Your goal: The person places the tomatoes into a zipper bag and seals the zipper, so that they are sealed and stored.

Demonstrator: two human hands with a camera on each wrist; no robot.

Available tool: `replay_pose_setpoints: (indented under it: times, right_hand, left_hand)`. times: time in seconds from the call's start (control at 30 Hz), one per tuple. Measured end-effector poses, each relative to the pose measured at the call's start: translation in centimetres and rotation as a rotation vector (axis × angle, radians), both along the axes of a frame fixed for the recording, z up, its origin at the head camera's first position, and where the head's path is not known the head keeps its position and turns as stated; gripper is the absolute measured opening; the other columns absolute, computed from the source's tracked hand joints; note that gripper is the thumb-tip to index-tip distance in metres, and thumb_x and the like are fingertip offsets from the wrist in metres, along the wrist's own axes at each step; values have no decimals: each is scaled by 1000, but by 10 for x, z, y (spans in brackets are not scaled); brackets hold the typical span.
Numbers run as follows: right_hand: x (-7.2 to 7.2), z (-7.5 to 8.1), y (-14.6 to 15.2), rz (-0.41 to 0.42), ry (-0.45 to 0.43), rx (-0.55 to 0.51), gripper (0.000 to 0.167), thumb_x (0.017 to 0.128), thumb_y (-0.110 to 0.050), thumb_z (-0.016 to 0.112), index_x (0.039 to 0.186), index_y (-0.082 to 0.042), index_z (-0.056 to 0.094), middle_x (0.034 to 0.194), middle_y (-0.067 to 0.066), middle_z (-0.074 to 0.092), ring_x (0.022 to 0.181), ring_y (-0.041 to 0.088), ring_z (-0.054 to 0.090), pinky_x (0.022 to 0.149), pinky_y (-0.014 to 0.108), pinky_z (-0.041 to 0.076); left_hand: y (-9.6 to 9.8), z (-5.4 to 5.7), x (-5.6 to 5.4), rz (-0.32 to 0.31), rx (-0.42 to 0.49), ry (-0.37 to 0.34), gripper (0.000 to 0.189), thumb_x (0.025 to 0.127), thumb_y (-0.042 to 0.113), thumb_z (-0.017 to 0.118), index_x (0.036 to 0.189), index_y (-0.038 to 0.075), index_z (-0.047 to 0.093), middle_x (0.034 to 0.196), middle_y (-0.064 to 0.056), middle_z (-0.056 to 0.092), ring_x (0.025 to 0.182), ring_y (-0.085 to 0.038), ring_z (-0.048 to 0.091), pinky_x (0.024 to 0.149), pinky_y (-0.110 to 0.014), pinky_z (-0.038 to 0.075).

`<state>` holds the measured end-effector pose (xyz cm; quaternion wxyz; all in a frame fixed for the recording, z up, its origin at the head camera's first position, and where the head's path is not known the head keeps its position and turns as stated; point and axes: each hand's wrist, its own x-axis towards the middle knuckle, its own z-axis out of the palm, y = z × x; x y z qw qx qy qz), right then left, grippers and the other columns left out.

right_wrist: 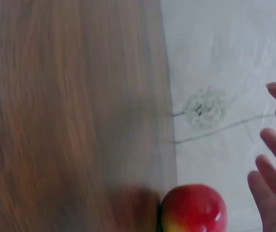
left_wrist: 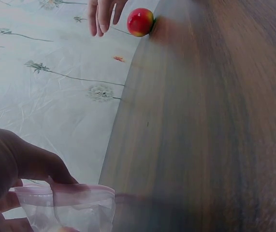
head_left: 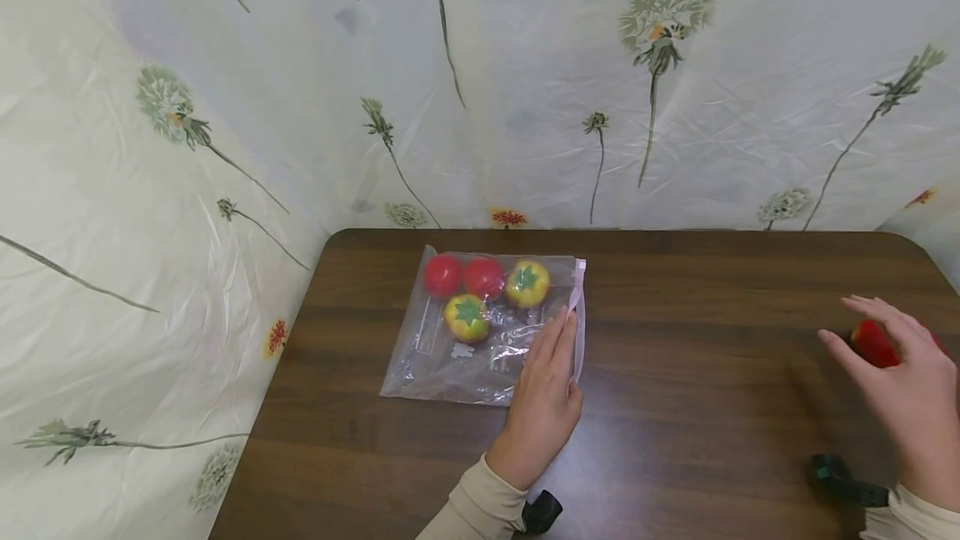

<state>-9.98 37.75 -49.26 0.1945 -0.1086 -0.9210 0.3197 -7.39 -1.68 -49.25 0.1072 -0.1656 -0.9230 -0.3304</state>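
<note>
A clear zip bag (head_left: 420, 365) lies on the table with several round red and yellow-green fruits inside; two show a green star-shaped leaf top, such as the yellowish fruit (head_left: 528, 283). My left hand (head_left: 542, 394) holds the bag's pinkish zip edge at its right side. In the left wrist view, the fingers are around the bag's mouth (left_wrist: 87, 193), which gapes a little. Far to the right, my right hand (head_left: 911, 382) hovers beside a red fruit (right_wrist: 194, 209), thumb and fingers spread apart. In the right wrist view a gap shows between fingers and fruit.
The brown wooden table (head_left: 697, 307) has rounded far corners. Behind it and on the left hangs a pale sheet (head_left: 517, 65) printed with dandelions. A dark strap device (head_left: 843, 477) sits on the right wrist, another (head_left: 542, 512) on the left.
</note>
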Motion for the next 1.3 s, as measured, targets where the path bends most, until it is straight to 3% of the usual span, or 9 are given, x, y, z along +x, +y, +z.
replay_pose_setpoints:
  times: [0.07,0.1,0.23,0.47,0.73,1.0,1.1,1.2,1.3]
  right_hand:
    - [-1,0,4,-39,0,-16,54,97,-16,71,148,-10,56,165,0,41,159,21,27,130,45,20]
    - [-1,-1,6,-62,7,-34,53,97,-14,71,147,-9,56,164,0,42,159,20,26,130,47,22]
    - [-2,-6,14,-114,58,-100,50,95,-11,70,144,-9,61,160,-10,47,157,11,29,128,29,22]
    - [3,-22,28,-132,69,-189,52,95,-10,68,147,-14,59,164,-5,43,157,9,25,127,26,21]
    - [3,-35,42,-193,68,-212,54,96,-11,68,148,-22,58,161,-9,44,144,-4,37,119,12,27]
    - [-2,-38,72,-286,-143,-180,63,104,-26,56,163,-18,33,172,9,26,161,26,20,133,47,12]
    - [-3,-51,84,-281,-202,-214,65,105,-31,54,164,-21,28,171,4,30,150,6,35,131,33,19]
    - [-4,-58,82,-295,-192,-316,61,104,-29,56,161,-30,35,159,-18,41,130,-17,36,123,13,23]
    - [-4,-54,74,-296,-166,-382,58,103,-27,58,157,-36,40,150,-30,41,131,-18,36,122,12,24]
  left_hand:
    - [0,0,0,0,0,7,93,79,-8,77,160,8,35,167,-8,36,151,-27,42,118,-46,45]
    - [0,0,0,0,0,10,93,79,-8,77,160,7,35,167,-8,37,151,-27,42,118,-46,45]
    - [0,-1,0,0,0,13,93,79,-8,77,161,8,35,167,-8,36,151,-26,41,118,-46,45]
    - [1,-2,1,-7,-5,25,91,80,-7,76,160,7,36,167,-9,37,150,-28,42,119,-45,44]
    - [1,-3,0,-2,-13,19,91,79,-7,77,160,7,36,167,-8,37,150,-28,42,119,-44,45]
    - [0,-3,1,-5,-12,2,91,80,-6,77,160,7,35,167,-8,36,151,-27,41,120,-45,43]
    - [0,-3,1,-8,-8,-1,91,81,-6,77,161,8,34,168,-8,35,151,-27,41,120,-45,42]
    - [0,-3,1,-10,-8,6,90,81,-5,77,161,7,35,168,-8,35,151,-28,41,120,-46,43]
    - [0,-3,1,-9,-11,7,90,82,-4,77,160,7,35,168,-8,35,151,-28,41,120,-46,42]
